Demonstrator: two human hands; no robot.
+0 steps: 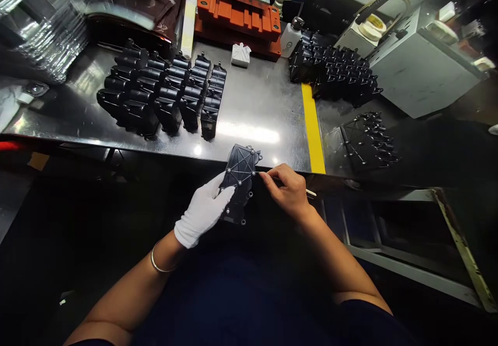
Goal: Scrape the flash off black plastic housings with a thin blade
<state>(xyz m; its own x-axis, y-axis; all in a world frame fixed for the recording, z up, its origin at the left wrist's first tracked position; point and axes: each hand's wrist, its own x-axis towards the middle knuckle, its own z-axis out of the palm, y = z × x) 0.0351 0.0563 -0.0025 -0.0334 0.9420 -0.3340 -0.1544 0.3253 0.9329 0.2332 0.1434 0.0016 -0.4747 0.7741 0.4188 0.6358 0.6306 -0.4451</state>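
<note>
Head view: the left hand (204,208), in a white glove, grips a black plastic housing (241,180) by its left side, the thumb lying across the front face and the other fingers mostly hidden behind it. The housing is held tilted at the near edge of a steel bench (264,97), its upper end overlapping that edge in view; crossed ribs and small round metallic points mark its face. The bare right hand (286,188) has thumb and forefinger pinched together on a slim tool (310,193), the remaining fingers curled in. The tool's pale end sticks out behind the hand, and its thin tip reaches the housing's right edge; whether it touches cannot be told. A bangle (154,260) circles the left forearm.

On the bench to the left stand close rows of black housings (169,99). Behind them are a pale tube-shaped bottle (189,27) and an orange fixture (239,16), with a small white box (240,56) in front of the fixture. A white bottle (291,39) with a dark cap stands just beside it. Right of a yellow strip (312,128) on the bench, more black parts (342,71) are massed near a grey metal box (418,60).
</note>
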